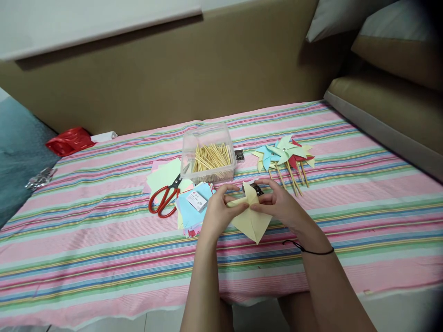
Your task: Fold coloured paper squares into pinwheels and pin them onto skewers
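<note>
L hand (218, 207) & R hand (281, 205) pinch ylw paper (252, 225) (matte, pointy).

I can't read any words from here. The white card (196, 201) lying on the blue paper (187, 216), near my left fingers (239, 210), bears a line of dark print and a small reddish mark, too tiny to make out.

Held paper (254, 225) pale yel; scissors (168, 190) red-hdld; cloth (121, 258) striped pink, grn, blue, wht
</note>
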The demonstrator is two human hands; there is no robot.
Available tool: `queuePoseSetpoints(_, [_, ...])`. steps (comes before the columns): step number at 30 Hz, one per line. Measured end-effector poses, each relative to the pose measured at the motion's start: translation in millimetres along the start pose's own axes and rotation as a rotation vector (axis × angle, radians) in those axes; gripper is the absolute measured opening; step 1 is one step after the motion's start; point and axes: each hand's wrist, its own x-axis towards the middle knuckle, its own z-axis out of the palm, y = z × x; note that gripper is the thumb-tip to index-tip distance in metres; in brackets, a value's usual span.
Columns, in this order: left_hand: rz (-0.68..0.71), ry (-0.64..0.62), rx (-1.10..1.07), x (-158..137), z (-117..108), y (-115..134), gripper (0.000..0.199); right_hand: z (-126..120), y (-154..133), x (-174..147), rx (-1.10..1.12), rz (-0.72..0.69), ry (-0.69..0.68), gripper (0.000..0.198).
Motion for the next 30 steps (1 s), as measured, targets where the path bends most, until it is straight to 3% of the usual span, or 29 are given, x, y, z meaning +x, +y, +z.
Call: queuePoseSetpoints(30, [0.015, -0.057, -0.033, -0.2, -0.1, -1.1, 0.037, 2.3, -2.3, -2.5, 0.031, -0.008, 0.006, 0.06])
